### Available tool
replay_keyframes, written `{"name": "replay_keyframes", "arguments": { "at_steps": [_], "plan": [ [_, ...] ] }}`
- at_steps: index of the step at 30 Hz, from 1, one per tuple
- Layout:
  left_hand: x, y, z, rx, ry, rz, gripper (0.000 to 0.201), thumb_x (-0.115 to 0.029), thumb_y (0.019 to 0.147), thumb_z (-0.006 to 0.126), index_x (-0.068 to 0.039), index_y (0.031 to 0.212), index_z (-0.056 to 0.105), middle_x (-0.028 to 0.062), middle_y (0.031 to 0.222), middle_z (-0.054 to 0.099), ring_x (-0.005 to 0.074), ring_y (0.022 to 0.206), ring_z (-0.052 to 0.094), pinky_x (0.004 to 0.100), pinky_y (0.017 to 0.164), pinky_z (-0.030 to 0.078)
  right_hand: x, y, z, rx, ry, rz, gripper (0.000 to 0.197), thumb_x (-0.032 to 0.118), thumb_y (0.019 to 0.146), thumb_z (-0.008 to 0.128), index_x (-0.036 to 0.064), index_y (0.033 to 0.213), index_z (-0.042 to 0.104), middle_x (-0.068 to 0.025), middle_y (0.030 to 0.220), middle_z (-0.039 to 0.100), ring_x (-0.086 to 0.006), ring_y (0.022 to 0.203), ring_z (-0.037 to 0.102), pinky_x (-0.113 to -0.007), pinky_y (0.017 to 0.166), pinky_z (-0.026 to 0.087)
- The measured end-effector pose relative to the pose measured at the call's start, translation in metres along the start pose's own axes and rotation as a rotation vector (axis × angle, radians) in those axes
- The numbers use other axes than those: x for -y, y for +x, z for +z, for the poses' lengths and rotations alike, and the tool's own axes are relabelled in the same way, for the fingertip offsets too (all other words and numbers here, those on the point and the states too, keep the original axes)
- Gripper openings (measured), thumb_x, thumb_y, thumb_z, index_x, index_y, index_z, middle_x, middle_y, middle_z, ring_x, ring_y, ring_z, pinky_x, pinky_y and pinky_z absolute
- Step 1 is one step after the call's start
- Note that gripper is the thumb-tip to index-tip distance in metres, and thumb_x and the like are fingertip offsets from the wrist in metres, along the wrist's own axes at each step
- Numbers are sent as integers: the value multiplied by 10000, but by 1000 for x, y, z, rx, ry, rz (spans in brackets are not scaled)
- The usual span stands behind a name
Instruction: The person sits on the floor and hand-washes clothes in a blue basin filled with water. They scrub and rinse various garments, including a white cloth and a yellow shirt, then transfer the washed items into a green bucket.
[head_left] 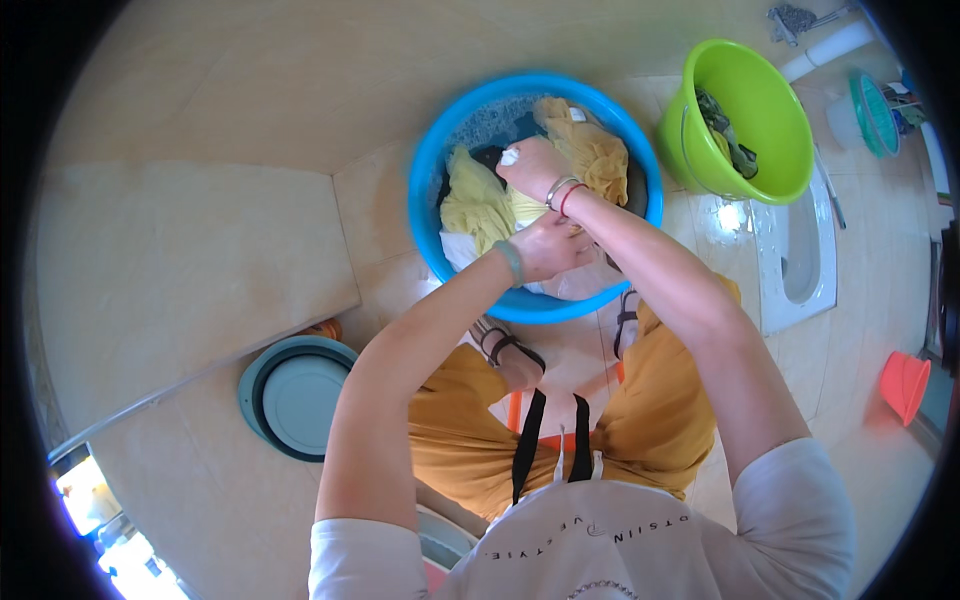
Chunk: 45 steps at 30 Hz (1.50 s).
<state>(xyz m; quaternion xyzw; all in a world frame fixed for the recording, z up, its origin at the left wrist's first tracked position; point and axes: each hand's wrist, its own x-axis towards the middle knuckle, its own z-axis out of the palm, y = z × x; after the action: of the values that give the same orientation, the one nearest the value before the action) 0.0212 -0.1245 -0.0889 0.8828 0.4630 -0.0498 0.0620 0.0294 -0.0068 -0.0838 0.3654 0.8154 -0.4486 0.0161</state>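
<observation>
A round blue basin (421, 205) holds soapy water and a heap of wet clothes. My right hand (536, 168) is closed over the middle of the heap, white foam on its knuckles. A pale yellow garment (525, 208) runs from under it towards my left hand (552, 247), which is nearer to me with its fingers curled on the cloth. Parts of both grips are hidden. Around them in the basin are a light yellow garment (474, 200) on the left, a tan garment (592, 150) at the far right and white cloth (460, 250) at the left edge.
A green bucket (780, 125) with dark cloth inside stands right of the basin. Beyond it a white squat toilet (800, 262) is set in the tiled floor. A grey-green folding basin (310, 405) lies at left, and a coral bucket (904, 387) at far right.
</observation>
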Motion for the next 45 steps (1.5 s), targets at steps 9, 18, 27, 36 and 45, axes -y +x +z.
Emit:
{"name": "replay_keyframes", "arguments": {
  "at_steps": [9, 18, 27, 36, 45],
  "plan": [
    [29, -56, -28, -1490, -1379, -1194, 218, -193, 844, 634, -111, 1041, 589, 91, 1085, 604, 297, 1104, 557, 457, 967, 438, -7, 3, -47, 19, 887, 92, 300, 339, 827, 703, 50, 903, 689, -41, 833, 681, -146, 792, 644, -298, 676, 514],
    [63, -92, -11, -1753, -2359, -722, 508, -408, 926, 532, -10, 1241, 516, 159, 1245, 574, 310, 1145, 559, 471, 982, 451, 10, -33, -86, 557, 1134, -365, 453, 103, 844, 624, 47, 1276, 502, -86, 1311, 515, -183, 1176, 515, -363, 932, 470],
    [54, -76, -103, -1601, -2048, -432, 472, -380, 926, 549, -34, 1245, 516, 149, 1280, 543, 294, 1157, 537, 435, 1020, 411, -4, -42, -81, 698, 911, -88, 726, 325, 840, 681, 142, 1439, 313, -33, 1200, 548, -137, 1014, 565, -290, 672, 539],
    [58, -78, -121, -1437, -1396, -1150, 250, -238, 934, 614, -43, 1090, 622, 25, 1035, 624, 115, 960, 561, 275, 871, 454, 13, -55, -82, 189, 1160, -176, 686, 50, 776, 641, 95, 1403, 368, -80, 1120, 584, -156, 854, 614, -263, 698, 527],
    [22, -61, -173, -1512, -1419, -730, 185, -208, 925, 624, -82, 1060, 619, 17, 1072, 609, 112, 970, 535, 268, 873, 437, 38, -79, -73, 561, 1127, -302, 988, 327, 735, 815, 65, 1455, 191, -95, 1405, 374, -201, 1293, 384, -360, 1008, 398]
  ]
}}
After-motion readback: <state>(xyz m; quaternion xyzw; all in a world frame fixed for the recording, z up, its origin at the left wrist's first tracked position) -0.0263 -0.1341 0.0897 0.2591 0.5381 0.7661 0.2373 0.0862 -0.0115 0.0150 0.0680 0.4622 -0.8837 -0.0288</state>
